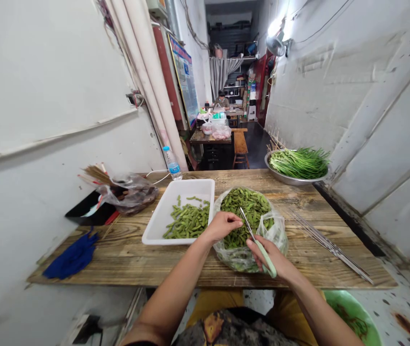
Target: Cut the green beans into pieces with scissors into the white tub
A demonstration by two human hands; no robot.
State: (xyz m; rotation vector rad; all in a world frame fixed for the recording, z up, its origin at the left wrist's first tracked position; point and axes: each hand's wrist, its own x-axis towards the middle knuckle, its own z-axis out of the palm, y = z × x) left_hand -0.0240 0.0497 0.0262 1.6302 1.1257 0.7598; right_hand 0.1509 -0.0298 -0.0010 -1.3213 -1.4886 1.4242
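My right hand [268, 253] grips a pair of scissors [259, 242] with pale green handles, their metal blades pointing up and away over the pods. My left hand [225, 225] is closed in a pinch beside the blades, above the left part of the heap; whatever lies between its fingertips is too small to make out. Below both hands, green edamame pods [246, 202] fill a clear plastic bag [275, 230] with its mouth spread wide. Just left of the bag, a white tray [160, 226] holds more edamame pods [190, 221] in a loose layer.
Metal skewers [331, 247] lie right on the wooden table [133, 254]. A steel bowl [295, 181] of green stalks stands back right. Leftward are a water bottle [173, 166], a black box [90, 209] and blue cloth [71, 257]. A green basin [367, 317] sits below; a person [222, 101] sits far back.
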